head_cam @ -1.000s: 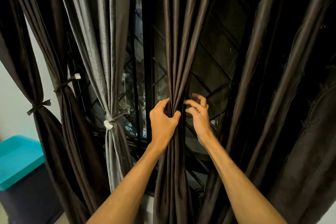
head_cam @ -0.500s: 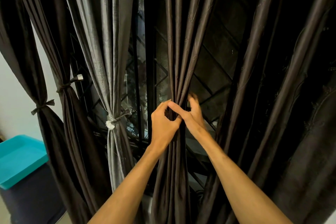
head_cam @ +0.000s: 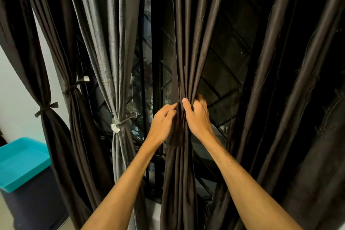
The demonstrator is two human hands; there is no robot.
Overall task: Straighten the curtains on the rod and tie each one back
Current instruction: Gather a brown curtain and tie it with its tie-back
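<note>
Left grip (head_cam: 162,123) and right grip (head_cam: 197,117) clench the brown curtain (head_cam: 179,52) between them.
Glossy pleats narrow there; a loose strip (head_cam: 175,137), perhaps a tie, hangs below.

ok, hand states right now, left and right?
Left hand: closed, pinching the bunched folds of the dark curtain.
Right hand: closed, wrapped round the same curtain.

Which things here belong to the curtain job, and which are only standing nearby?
Job: gathered brown curtain, gripped by left hand and right hand; tied grey curtain; loose curtains on the right.
Nearby: teal tub; window grille.
</note>
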